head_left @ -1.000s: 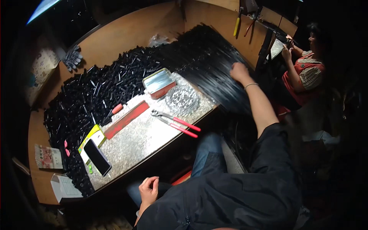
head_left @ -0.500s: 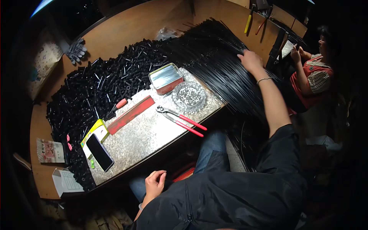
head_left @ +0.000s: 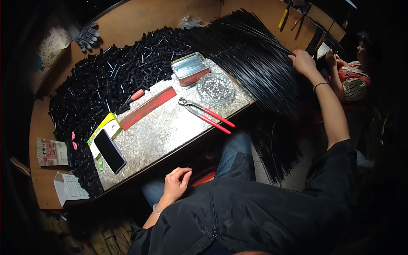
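Note:
Out at the far right, my right hand [head_left: 303, 63] is closed round the ends of a few thin black strands [head_left: 272, 41], which stretch leftward over a thick heap of the same strands [head_left: 255, 63]. My left hand [head_left: 175, 183] hovers in front of my body, near my lap. Its fingers are curled in, and nothing shows in them. On the speckled worktop between the hands lie red-handled pincers [head_left: 207, 115]. Beside them are a round glass dish [head_left: 216, 90] of small bits and a rectangular tin [head_left: 190, 69] full of thin silvery pieces.
Short black tubes [head_left: 119, 76] cover the worktop's back and left. Also there are a red bar [head_left: 148, 108], a red-handled tool [head_left: 137, 95], a phone [head_left: 109, 151] on a yellow-white box [head_left: 106, 127] and a grey glove [head_left: 88, 36]. Another person [head_left: 355, 80] sits at the far right.
My right hand has moved rightward, drawing a few black strands out over the heap. My left hand keeps its curled pose near my lap. The whole view has shifted slightly.

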